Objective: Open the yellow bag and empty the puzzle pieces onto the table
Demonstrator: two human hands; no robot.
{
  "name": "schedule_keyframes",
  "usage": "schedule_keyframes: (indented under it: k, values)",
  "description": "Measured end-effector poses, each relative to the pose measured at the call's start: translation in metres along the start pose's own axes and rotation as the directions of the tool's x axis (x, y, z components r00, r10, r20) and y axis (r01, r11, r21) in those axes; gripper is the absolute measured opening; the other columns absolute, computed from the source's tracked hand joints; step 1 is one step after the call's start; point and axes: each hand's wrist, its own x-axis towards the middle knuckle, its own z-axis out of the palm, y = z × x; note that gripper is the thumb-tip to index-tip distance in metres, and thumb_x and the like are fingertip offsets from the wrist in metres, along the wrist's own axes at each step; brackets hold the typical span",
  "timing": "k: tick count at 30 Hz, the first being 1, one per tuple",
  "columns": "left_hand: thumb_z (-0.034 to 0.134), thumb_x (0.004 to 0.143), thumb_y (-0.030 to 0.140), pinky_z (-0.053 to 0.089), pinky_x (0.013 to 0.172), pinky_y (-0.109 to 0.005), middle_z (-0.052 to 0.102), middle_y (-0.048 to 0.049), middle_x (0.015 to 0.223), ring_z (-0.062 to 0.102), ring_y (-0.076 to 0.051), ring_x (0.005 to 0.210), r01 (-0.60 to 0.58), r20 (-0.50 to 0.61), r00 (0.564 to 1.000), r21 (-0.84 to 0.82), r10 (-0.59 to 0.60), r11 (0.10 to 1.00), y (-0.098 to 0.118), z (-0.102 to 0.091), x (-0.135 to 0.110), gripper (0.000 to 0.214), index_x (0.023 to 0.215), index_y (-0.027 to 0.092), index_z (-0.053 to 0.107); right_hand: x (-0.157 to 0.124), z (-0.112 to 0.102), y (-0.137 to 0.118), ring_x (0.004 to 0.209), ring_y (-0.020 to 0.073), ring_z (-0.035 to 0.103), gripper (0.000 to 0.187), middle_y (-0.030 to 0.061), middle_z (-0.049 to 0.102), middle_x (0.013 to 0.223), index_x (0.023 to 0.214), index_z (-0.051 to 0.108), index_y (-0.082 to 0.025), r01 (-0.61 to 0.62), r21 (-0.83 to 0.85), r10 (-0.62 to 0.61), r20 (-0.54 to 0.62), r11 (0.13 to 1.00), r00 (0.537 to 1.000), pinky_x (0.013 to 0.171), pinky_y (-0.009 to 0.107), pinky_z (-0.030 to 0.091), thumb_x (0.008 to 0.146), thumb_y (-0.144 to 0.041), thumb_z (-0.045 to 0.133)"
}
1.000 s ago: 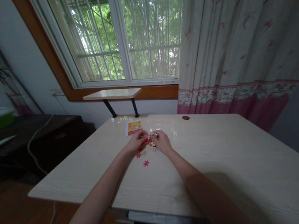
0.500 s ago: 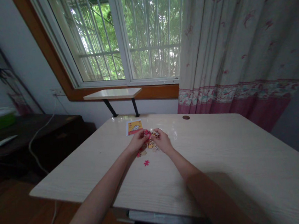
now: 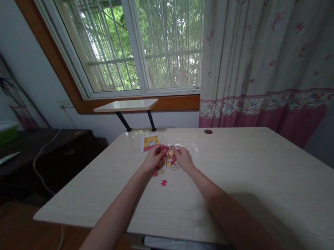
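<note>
On the pale wooden table (image 3: 250, 180) lies a small heap of jigsaw pieces (image 3: 169, 160), red, yellow and white. My left hand (image 3: 153, 158) rests on the heap's left side with its fingers curled on red pieces. From the right, my right hand (image 3: 184, 157) pinches at pieces in the heap. The hands almost touch over the heap. A single pink piece (image 3: 163, 182) lies apart, nearer to me. A small orange and white picture card (image 3: 149, 142) lies just beyond the heap.
A round cable hole (image 3: 208, 131) is in the table's far edge. A white shelf (image 3: 126, 105) juts out under the window. A dark cabinet (image 3: 38, 154) with a white cable stands left. A flowered curtain (image 3: 266, 51) hangs at right.
Both hands have stayed over the heap and shifted their fingers a little. More yellow pieces show between them now. The view has barely moved.
</note>
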Motion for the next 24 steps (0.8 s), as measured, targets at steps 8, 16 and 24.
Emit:
schedule_keyframes:
  k: [8, 16, 24]
  values:
    - [0.075, 0.064, 0.035, 0.042, 0.060, -0.023, 0.055, 0.0008, 0.071, 0.052, -0.011, 0.065, 0.001, 0.000, 1.000, -0.006, -0.001, 1.000, 0.0002, 0.0010, -0.0008, 0.028, 0.073, 0.017, 0.056, -0.0010, -0.0041, -0.0024, 0.056, 0.0131, 0.057, 0.026, -0.0011, 0.060, 0.059, 0.074, 0.064, -0.017, 0.083, -0.209, -0.095, -0.048, 0.974, 0.994, 0.051, 0.020, 0.040, 0.081, -0.040, 0.052]
    - [0.075, 0.064, 0.034, 0.039, 0.056, -0.021, 0.051, 0.0026, 0.066, 0.048, -0.010, 0.061, -0.012, 0.030, 0.999, 0.000, 0.012, 1.000, 0.0010, 0.0003, 0.0005, 0.027, 0.072, 0.017, 0.055, -0.0016, -0.0030, -0.0015, 0.062, 0.0138, 0.057, 0.025, 0.0010, 0.066, 0.073, 0.089, 0.068, -0.018, 0.137, -0.244, -0.153, -0.049, 0.960, 0.987, 0.058, 0.023, 0.043, 0.078, -0.035, 0.053]
    - [0.073, 0.065, 0.034, 0.039, 0.056, -0.021, 0.052, 0.0029, 0.064, 0.048, -0.010, 0.059, 0.000, -0.013, 1.000, -0.001, 0.000, 1.000, -0.0016, 0.0000, 0.0019, 0.024, 0.071, 0.017, 0.057, 0.0007, 0.0000, 0.0024, 0.063, 0.0141, 0.059, 0.020, 0.0012, 0.066, 0.071, 0.085, 0.067, -0.018, 0.154, -0.168, -0.161, -0.028, 0.974, 0.987, 0.061, 0.024, 0.047, 0.072, -0.029, 0.059]
